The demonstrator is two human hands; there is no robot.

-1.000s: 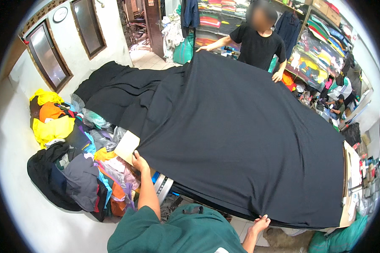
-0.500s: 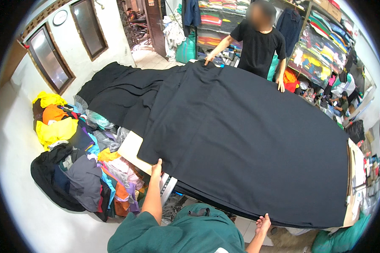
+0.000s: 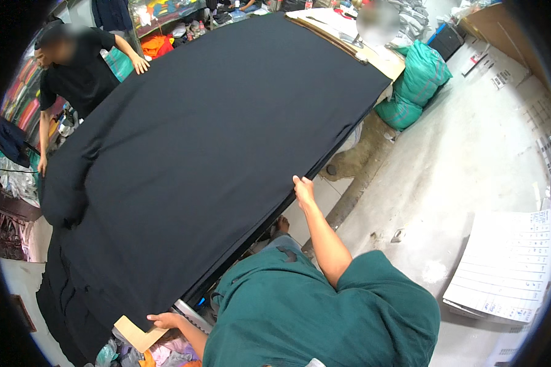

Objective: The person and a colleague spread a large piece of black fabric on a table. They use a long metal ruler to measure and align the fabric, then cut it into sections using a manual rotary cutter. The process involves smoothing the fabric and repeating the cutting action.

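A wide sheet of black fabric (image 3: 214, 122) is spread in layers over a long table. My right hand (image 3: 303, 191) is closed on its near edge, thumb on top, about midway along. My left hand (image 3: 164, 320) grips the same edge farther left, beside a tan board (image 3: 142, 335) that sticks out from under the cloth. Folds and a raised ripple run through the fabric's left part; the right part lies mostly smooth. Across the table a person in a black shirt (image 3: 82, 67) has both hands at the far edge.
A wooden bar (image 3: 327, 38) lies across the table's far right end, with a green sack (image 3: 419, 82) beside it. Written sheets of paper (image 3: 502, 266) hang at the right. Loose clothes (image 3: 162, 353) are heaped at the lower left. Shelves of folded cloth stand behind the other person.
My view has turned to the right, bringing the sack and papers into sight. Both my hands still hold the near edge. The other person is now bent with arms spread wider.
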